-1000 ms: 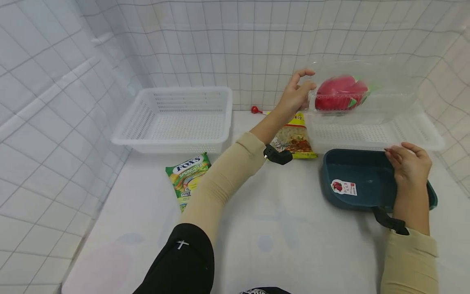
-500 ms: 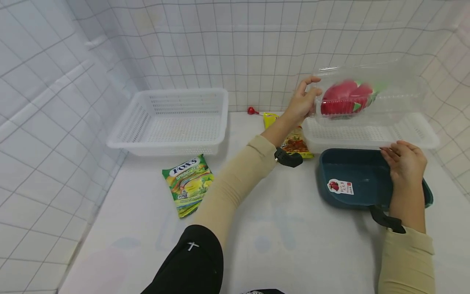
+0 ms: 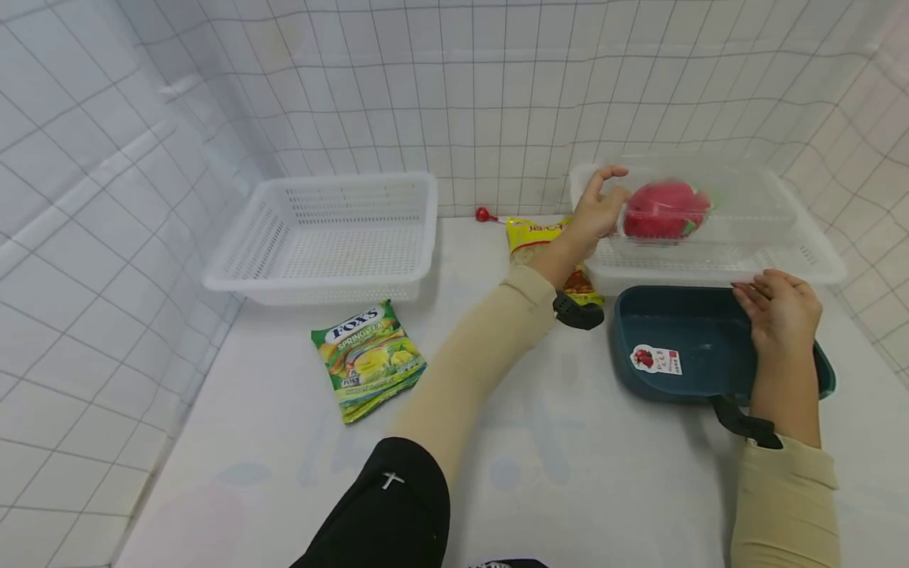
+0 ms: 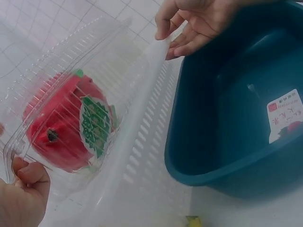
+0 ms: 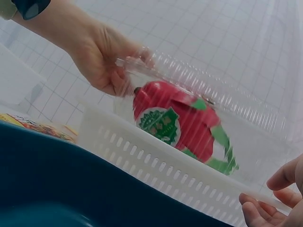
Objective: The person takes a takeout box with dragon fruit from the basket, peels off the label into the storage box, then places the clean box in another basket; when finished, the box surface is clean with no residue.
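My left hand point(image 3: 596, 213) grips the near end of a clear plastic clamshell box point(image 3: 756, 217), thumb and fingers on its edge. Inside the box lies a pink dragon fruit point(image 3: 663, 211) with green tips; the left wrist view shows a green and white label point(image 4: 96, 125) on it. The box sits low within the right white basket point(image 3: 682, 276); whether it touches the floor I cannot tell. Reaching over a teal basin point(image 3: 699, 339), my right hand point(image 3: 784, 315) pinches the basket's front rim, which runs between thumb and fingers in the right wrist view.
A second white basket point(image 3: 319, 280) stands at the back left. In front of it lies a green Fox's candy bag point(image 3: 365, 363). A yellow food packet point(image 3: 536, 234), partly behind my left forearm, and a red lollipop point(image 3: 484, 214) lie between the baskets. A gridded curtain point(image 3: 497, 102) hangs behind.
My left hand has lowered the clamshell box with the dragon fruit from above the right basket down into it. My right hand has stayed nearly still at the basket rim.
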`<state>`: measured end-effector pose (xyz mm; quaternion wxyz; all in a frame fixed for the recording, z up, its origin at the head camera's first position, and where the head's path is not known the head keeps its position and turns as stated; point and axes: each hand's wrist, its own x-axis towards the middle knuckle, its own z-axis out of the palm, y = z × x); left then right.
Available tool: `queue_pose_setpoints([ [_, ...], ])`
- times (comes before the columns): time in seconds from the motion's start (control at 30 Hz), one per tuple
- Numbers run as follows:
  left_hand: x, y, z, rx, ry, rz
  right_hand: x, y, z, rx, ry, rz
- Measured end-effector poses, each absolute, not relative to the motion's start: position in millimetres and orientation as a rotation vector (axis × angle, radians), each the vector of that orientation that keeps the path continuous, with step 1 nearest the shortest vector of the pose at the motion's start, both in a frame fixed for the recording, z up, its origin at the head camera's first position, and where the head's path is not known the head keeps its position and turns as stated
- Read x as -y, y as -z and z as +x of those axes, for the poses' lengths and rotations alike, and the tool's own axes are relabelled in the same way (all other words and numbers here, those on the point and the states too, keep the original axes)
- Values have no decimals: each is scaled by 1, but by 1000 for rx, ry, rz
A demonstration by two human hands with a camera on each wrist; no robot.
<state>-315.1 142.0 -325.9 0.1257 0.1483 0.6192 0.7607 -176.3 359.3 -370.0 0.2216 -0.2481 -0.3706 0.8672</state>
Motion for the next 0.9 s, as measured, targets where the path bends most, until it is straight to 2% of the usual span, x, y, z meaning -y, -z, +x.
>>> queue_pose_setpoints([
  [0.47,-159,338,-311,-2262,-2082,140,-356,369,-176,985,-2402,-691],
  [0.9,-156,335,-312,-2200,-1910,235,-358,369,-174,1012,-2398,-679],
])
